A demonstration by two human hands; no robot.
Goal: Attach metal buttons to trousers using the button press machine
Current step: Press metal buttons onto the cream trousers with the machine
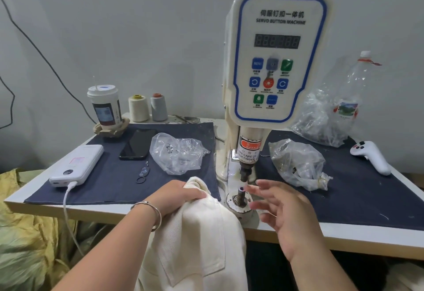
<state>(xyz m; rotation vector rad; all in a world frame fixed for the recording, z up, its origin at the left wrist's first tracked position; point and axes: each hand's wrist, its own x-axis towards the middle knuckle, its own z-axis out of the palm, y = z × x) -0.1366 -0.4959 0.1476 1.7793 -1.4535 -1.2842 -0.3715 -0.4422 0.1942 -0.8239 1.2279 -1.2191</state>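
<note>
The cream servo button machine (pixel 275 57) stands at the table's middle, its press head (pixel 245 171) above the lower die (pixel 239 198). My left hand (pixel 176 195) grips a bunched fold of the cream trousers (pixel 197 240), just left of the die. My right hand (pixel 282 208) hovers right of the die with fingers spread, blurred, its fingertips close to the die post; I cannot tell whether it holds a button. A clear bag with metal buttons (pixel 176 153) lies left of the machine, and another bag of parts (pixel 298 164) lies right of it.
On the dark blue mat (pixel 114 183) lie a white power bank (pixel 78 164) with cable, a black phone (pixel 137 144) and a key ring (pixel 143 173). A cup (pixel 104 107) and two thread cones (pixel 148 107) stand behind. A white controller (pixel 371 157) and plastic bottle (pixel 358 84) sit right.
</note>
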